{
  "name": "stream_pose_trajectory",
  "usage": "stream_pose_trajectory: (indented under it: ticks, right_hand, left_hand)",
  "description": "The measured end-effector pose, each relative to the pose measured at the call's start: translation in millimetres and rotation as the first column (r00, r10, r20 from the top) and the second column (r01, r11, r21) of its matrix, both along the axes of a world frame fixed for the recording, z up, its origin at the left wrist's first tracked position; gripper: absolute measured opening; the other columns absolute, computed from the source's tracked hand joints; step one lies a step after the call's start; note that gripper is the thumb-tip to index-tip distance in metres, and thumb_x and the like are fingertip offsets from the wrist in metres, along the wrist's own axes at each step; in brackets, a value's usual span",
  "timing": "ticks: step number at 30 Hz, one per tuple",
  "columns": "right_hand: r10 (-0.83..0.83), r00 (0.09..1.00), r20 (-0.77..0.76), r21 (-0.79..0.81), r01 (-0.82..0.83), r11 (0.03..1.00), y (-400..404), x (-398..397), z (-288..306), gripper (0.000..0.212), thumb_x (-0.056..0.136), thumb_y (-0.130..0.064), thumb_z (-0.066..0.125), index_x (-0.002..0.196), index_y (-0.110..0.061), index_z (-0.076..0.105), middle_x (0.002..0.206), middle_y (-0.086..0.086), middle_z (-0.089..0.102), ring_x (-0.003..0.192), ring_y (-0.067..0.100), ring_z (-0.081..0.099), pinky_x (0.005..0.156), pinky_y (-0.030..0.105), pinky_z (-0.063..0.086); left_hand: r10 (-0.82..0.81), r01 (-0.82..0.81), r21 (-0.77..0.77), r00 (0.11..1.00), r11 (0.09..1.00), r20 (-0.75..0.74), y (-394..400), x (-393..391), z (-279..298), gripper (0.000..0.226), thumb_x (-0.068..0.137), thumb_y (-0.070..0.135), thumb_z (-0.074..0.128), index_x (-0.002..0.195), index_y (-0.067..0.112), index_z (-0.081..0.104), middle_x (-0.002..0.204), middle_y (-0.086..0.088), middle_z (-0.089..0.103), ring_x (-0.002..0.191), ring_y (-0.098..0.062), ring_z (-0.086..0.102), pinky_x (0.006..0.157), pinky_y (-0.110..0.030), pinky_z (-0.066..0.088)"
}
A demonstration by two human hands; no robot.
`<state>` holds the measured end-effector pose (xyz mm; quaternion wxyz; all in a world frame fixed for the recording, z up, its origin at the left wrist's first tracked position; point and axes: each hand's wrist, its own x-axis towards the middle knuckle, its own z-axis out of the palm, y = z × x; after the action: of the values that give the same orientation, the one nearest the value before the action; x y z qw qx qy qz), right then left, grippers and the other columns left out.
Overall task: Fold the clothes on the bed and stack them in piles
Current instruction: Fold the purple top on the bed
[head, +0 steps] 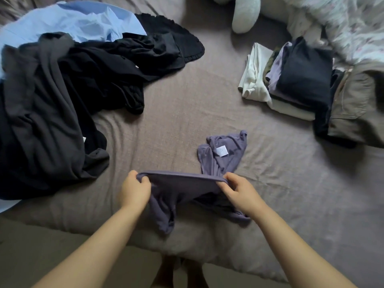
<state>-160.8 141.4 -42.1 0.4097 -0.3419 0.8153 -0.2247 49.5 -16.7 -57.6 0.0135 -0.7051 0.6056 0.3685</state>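
The left hand (135,189) and right hand (239,192) each pinch one end of a taut hem on a crumpled purple garment (220,154), seemingly a top, lying near the bed (166,113) edge, a white tag (222,151) showing.

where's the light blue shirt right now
In the head view the light blue shirt lies at the bed's far left, partly under the dark clothes heap.
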Motion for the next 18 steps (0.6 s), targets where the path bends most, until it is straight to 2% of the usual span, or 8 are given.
stream_pose_trajectory:
  ticks: [1,3,5,7,9,12,15,18]
  right_hand:
    - [-0.004,0.998,0.059,-0.027,0.006,1.0,-4.5,1.0,5.1,0.024,0.093,-0.023,0.058,0.077,-0.006,0.055,0.072,0.013,0.058,0.064,0.009,0.046,0.064,0.032,0.037]
    - [-0.023,0.991,0.134,-0.082,0.034,0.996,-12.1,5.5,13.0,0.023,0.095,-0.024,0.055,0.081,-0.006,0.058,0.072,0.013,0.058,0.064,0.008,0.046,0.063,0.031,0.039]
    - [-0.025,0.974,0.227,-0.126,0.055,0.99,-17.1,10.1,20.8,0.018,0.095,-0.021,0.056,0.081,-0.01,0.061,0.068,0.005,0.057,0.065,0.006,0.047,0.062,0.028,0.039]
    - [0.019,0.946,0.324,-0.138,0.027,0.99,-17.9,11.4,26.7,0.014,0.091,-0.021,0.063,0.078,-0.015,0.062,0.064,-0.007,0.055,0.063,0.004,0.047,0.061,0.026,0.038]
    - [0.046,0.949,0.311,-0.075,-0.024,0.997,-13.8,6.9,29.5,0.015,0.08,-0.027,0.074,0.08,-0.022,0.061,0.069,-0.011,0.057,0.063,0.002,0.048,0.062,0.024,0.039]
    - [0.146,0.988,-0.041,0.218,-0.134,0.967,-1.7,-7.5,22.4,0.035,0.07,-0.032,0.079,0.095,-0.025,0.054,0.091,-0.007,0.059,0.079,0.011,0.056,0.066,0.028,0.041]
    - [0.231,0.913,-0.336,0.351,-0.106,0.93,4.8,-11.5,18.0,0.031,0.078,-0.015,0.059,0.107,-0.025,0.064,0.11,0.002,0.059,0.103,0.026,0.057,0.075,0.03,0.042]
    - [-0.056,0.988,-0.146,0.087,0.069,0.994,8.7,-17.0,8.2,0.027,0.073,-0.012,0.052,0.092,-0.011,0.07,0.099,0.008,0.062,0.096,0.025,0.057,0.082,0.034,0.044]
  left_hand:
    - [-0.053,0.054,-0.011,0.998,0.999,0.041,3.5,-5.7,4.0,0.01,0.089,0.02,0.05,0.09,0.01,0.05,0.107,-0.021,0.059,0.104,-0.038,0.053,0.087,-0.041,0.04]
    - [-0.352,0.339,-0.139,0.933,0.93,-0.074,17.0,-19.4,12.2,0.054,0.078,0.042,0.053,0.125,0.014,0.05,0.134,-0.006,0.049,0.129,-0.027,0.04,0.106,-0.04,0.032]
    - [-0.688,0.644,-0.242,0.676,0.726,-0.265,33.0,-38.9,22.8,0.088,0.069,0.057,0.053,0.146,0.022,0.032,0.147,0.011,0.033,0.14,-0.011,0.023,0.117,-0.035,0.013]
    - [-0.837,0.806,-0.247,0.477,0.539,-0.27,48.3,-56.5,21.8,0.083,0.072,0.05,0.059,0.147,0.028,0.032,0.142,0.01,0.045,0.137,-0.01,0.033,0.12,-0.034,0.005]
    - [-0.803,0.793,-0.169,0.539,0.586,-0.256,51.4,-70.6,18.9,0.05,0.077,0.027,0.057,0.127,0.026,0.053,0.117,-0.004,0.065,0.118,-0.025,0.053,0.112,-0.037,0.029]
    - [-0.636,0.661,-0.029,0.708,0.75,-0.307,46.0,-76.9,20.1,0.033,0.078,0.004,0.05,0.105,0.02,0.06,0.1,-0.008,0.068,0.094,-0.028,0.06,0.083,-0.037,0.049]
    - [-0.6,0.717,0.04,0.611,0.696,-0.517,48.3,-78.7,30.4,0.031,0.085,0.003,0.048,0.106,0.017,0.066,0.092,0.0,0.067,0.086,-0.012,0.059,0.079,-0.029,0.046]
    - [-0.711,0.816,0.085,0.544,0.572,-0.446,50.7,-72.3,37.7,0.02,0.088,0.039,0.061,0.095,0.02,0.066,0.075,0.009,0.064,0.073,-0.006,0.058,0.073,-0.032,0.05]
